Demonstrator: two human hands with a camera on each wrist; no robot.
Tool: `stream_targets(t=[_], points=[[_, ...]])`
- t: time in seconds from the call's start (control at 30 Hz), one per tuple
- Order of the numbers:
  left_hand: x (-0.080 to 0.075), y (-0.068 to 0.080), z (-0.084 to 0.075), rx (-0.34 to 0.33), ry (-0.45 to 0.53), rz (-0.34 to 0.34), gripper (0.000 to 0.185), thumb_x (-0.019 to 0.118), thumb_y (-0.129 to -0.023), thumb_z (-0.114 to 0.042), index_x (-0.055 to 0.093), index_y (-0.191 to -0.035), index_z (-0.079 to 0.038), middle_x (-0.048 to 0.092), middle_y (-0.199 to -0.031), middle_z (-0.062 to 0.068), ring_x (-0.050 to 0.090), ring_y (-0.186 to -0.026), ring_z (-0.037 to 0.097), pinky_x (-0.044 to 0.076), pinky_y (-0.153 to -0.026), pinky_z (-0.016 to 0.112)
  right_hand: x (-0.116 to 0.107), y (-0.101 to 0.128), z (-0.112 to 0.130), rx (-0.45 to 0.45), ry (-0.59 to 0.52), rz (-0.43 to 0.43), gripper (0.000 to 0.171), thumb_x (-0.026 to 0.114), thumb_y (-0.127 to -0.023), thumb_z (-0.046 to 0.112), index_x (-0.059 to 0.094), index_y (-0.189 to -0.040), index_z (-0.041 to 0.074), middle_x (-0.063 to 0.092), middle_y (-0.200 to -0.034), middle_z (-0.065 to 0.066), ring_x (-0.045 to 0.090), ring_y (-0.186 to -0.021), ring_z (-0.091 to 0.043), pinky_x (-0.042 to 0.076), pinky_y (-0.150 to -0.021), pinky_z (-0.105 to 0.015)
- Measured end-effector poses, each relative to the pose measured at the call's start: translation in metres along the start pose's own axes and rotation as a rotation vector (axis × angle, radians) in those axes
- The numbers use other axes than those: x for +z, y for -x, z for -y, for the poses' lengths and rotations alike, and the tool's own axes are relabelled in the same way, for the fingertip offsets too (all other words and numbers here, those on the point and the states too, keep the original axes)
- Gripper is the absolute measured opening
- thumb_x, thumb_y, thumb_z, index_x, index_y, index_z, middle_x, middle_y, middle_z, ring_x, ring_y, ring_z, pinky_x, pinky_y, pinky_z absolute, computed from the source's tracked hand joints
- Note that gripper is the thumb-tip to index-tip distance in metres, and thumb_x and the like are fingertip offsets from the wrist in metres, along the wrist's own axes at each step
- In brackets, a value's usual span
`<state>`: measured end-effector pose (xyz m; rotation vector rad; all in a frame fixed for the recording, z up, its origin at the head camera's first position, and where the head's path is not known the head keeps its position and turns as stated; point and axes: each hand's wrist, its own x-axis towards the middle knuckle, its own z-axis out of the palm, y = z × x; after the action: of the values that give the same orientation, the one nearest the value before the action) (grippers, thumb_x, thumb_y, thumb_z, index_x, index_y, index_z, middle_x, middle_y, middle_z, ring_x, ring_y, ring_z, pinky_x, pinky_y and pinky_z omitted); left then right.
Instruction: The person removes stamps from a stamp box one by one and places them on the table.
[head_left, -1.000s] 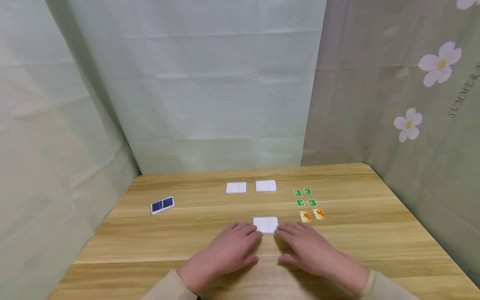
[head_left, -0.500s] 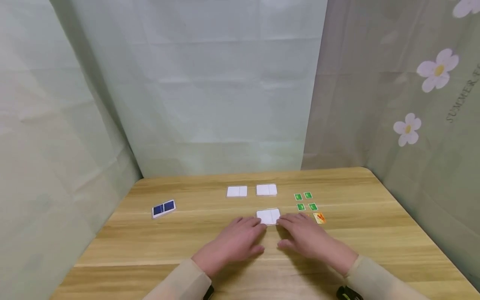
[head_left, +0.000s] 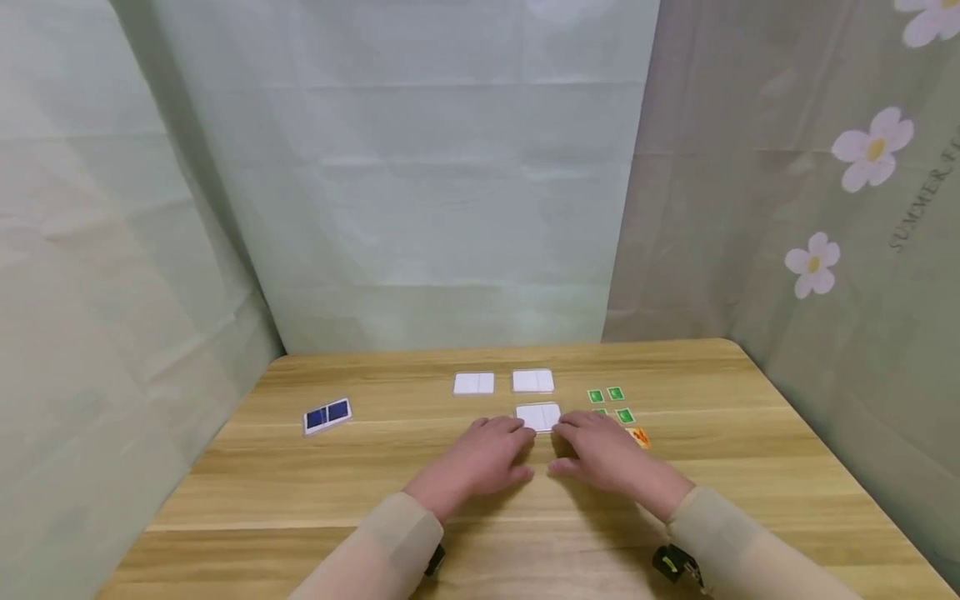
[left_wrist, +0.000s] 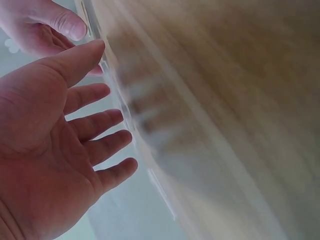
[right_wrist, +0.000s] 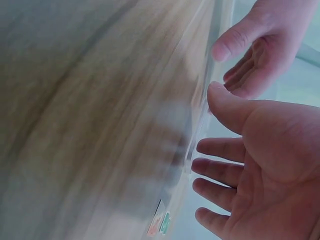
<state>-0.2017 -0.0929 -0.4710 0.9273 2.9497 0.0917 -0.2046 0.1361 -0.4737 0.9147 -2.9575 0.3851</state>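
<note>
A pair of white cards lies flat on the wooden table just beyond my two hands. My left hand rests palm down with straight fingers, its fingertips at the pair's near left corner. My right hand lies the same way, fingertips at the near right corner. In the left wrist view my left hand shows spread fingers holding nothing. My right hand in the right wrist view is likewise spread and empty. Two more white pairs lie farther back.
A blue card pair lies at the left of the table. Small green cards and an orange one lie right of my right hand. Cloth walls close the back and sides.
Both hands slid forward across the table, pushing the near white pair away toward the two back pairs. My right hand now covers one orange card.
</note>
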Motion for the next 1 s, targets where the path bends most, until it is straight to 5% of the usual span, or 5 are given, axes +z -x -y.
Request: stream_targets(t=[0.47, 1.0], points=[[0.000, 0.001, 0.007, -0.032, 0.046, -0.015, 0.058, 0.079, -0.104, -0.040, 0.064, -0.153, -0.013, 0.058, -0.161, 0.011, 0.051, -0.151, 0.030, 0.039, -0.124, 0.058, 0.005, -0.003, 0.002, 0.039, -0.004, -0.007, 0.061, 0.085, -0.099, 0.040, 0.070, -0.142, -0.001, 0.063, -0.149, -0.024, 0.057, -0.141, -0.044, 0.044, -0.117, -0.064], [-0.014, 0.037, 0.055, -0.119, 0.062, -0.093, 0.059, 0.079, -0.104, -0.036, 0.063, -0.152, -0.004, 0.057, -0.160, 0.019, 0.050, -0.151, 0.038, 0.039, -0.122, 0.064, 0.006, -0.011, 0.017, -0.041, -0.019, -0.056, 0.066, 0.083, -0.101, 0.037, 0.064, -0.150, -0.002, 0.060, -0.155, -0.023, 0.054, -0.145, -0.043, 0.041, -0.121, -0.061]])
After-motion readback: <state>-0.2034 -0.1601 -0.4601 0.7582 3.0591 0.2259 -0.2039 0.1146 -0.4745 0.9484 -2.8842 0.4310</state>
